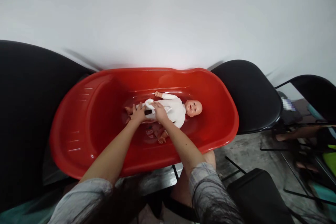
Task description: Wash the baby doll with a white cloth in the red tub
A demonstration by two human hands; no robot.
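A baby doll (175,110) in a white bodysuit lies on its back in a red plastic baby tub (86,119), head to the right. My left hand (137,113) rests on the doll's legs, fingers spread over the lower edge of the suit. My right hand (159,110) lies on the doll's belly, fingers closed on the white cloth near the crotch. A dark patch shows between my two hands. The doll's feet are partly hidden under my left hand.
The tub rests across black chairs: one (26,119) at the left, another (249,94) at the right. Behind is a white wall. A further black chair (315,94) and another person's bare legs (296,134) are at the far right, over a concrete floor.
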